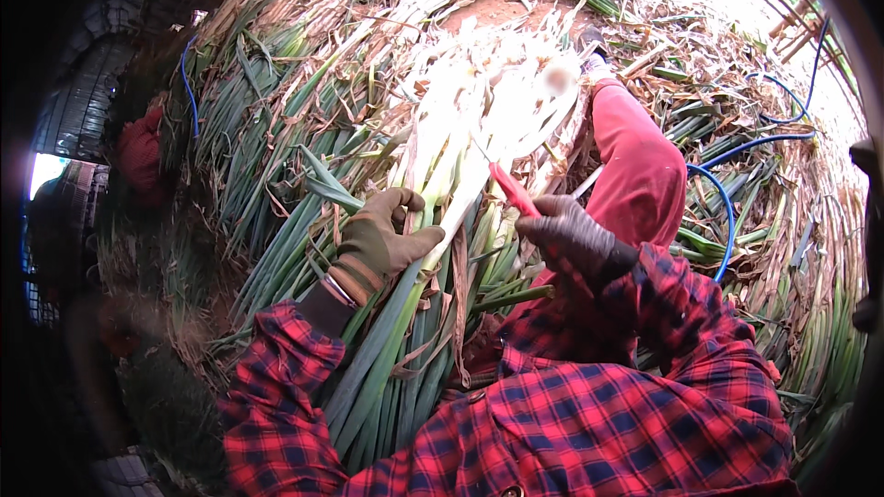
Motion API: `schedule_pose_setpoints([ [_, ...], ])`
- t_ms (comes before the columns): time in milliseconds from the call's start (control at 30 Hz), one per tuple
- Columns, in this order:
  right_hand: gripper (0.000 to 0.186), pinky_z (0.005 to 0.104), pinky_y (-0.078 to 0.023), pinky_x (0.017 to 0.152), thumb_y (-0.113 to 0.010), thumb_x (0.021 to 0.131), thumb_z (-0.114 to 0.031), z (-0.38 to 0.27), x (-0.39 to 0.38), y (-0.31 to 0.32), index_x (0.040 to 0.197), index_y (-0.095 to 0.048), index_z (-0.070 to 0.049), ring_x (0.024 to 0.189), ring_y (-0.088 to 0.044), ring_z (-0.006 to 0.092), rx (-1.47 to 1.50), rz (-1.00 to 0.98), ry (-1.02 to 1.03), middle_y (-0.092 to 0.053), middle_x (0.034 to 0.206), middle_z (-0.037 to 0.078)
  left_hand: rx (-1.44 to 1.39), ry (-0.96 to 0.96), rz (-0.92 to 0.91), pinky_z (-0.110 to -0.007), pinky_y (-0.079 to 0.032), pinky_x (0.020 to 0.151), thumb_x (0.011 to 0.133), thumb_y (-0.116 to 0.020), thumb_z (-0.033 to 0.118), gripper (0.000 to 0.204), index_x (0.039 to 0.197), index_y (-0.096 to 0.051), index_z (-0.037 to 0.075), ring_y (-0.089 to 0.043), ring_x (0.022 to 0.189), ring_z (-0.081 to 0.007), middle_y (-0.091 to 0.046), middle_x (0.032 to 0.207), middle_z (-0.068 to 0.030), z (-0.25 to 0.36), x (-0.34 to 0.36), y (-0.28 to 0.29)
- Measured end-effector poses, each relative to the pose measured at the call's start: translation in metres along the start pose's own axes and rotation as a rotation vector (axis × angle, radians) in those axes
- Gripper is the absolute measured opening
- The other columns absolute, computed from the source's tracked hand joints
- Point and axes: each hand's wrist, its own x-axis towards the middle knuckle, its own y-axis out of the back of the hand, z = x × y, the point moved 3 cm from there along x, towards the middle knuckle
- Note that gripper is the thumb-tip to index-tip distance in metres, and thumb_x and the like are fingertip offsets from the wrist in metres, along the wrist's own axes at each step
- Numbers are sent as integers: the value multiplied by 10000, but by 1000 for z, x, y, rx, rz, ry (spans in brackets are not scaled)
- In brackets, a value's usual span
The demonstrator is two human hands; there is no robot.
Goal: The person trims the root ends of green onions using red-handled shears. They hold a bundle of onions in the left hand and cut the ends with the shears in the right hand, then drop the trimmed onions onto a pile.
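My left hand [379, 244], in an olive work glove, is closed around a long green onion [460, 207], its thumb lying across the stalk. The pale end of that stalk points away from me, and its green leaves run back toward my lap. In my right hand [573, 235], gloved in dark fabric and slightly blurred, is a small knife with a red handle [512, 190]. Its thin blade points up and left over the white stalks. Glare washes out much of the pile of white onion stalks [479, 92] just beyond both hands.
More green onions [267, 184] lie heaped on the left. Dry leaves and stalks [792, 313] spread across the right side. A blue hose [729, 221] curves beside my red-trousered leg [635, 152]. A red mesh sack [141, 152] sits at the far left.
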Motion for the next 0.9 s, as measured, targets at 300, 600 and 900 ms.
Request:
schedule_pose_setpoints([
  [300, 302, 310, -419, 383, -741, 866, -288, -12, 72, 34, 919, -600, -26, 425, -478, 150, 69, 81, -12, -522, 638, 41, -74, 17, -2, -284, -495, 615, 686, -865, 267, 527, 1066, -639, -20, -566, 681, -120, -611, 792, -42, -4, 1, -1],
  [600, 272, 270, -406, 370, -742, 875, -320, -43, 136, 61, 831, -596, -94, 418, -490, 124, 17, 189, -67, -539, 620, -5, -49, 35, -35, -238, -458, 630, 714, -858, 212, 498, 1089, -620, -14, -510, 710, -74, -569, 819, 9, 7, -1, 3],
  [900, 302, 303, -421, 365, -755, 862, -321, -74, 192, 76, 873, -613, -54, 422, -503, 144, -86, 168, -90, -547, 619, 3, -152, 84, -55, -276, -495, 651, 693, -857, 286, 573, 1106, -614, -27, -550, 726, -106, -598, 815, -36, -4, -1, 2],
])
